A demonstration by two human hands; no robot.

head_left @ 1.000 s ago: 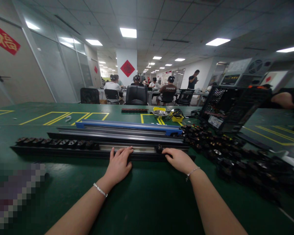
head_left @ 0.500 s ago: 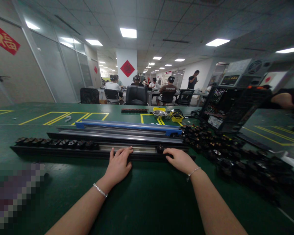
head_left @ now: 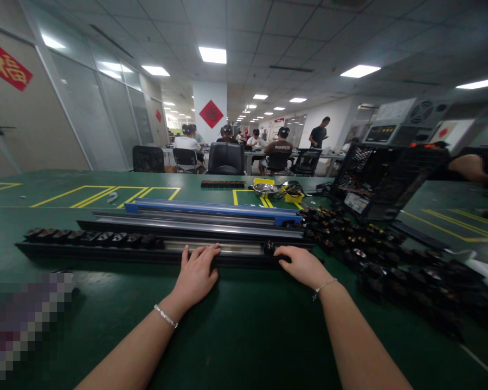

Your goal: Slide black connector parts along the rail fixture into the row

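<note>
A long black rail (head_left: 97, 253) lies across the table in front of me, with a pale metallic channel along its top. Several black blocks (head_left: 91, 238) sit side by side in its left part. My left hand (head_left: 200, 272) rests on the rail's middle, palm down, fingers stretched and apart, holding nothing. At the right part of the channel, a single small black block (head_left: 269, 247) touches the curled fingertips of my right hand (head_left: 303, 265). The thumb of that hand bends over the near wall, and part of the block is hidden.
Behind lie a second black rail (head_left: 195, 225) and a blue-ended rail (head_left: 211, 208). A heap of black blocks (head_left: 390, 254) spreads at right, before an open computer case (head_left: 386, 179). A metal bowl (head_left: 265, 188) stands farther back. People sit beyond the table.
My right hand and the small black block have shifted slightly to the right along the channel. My left hand stays in place.
</note>
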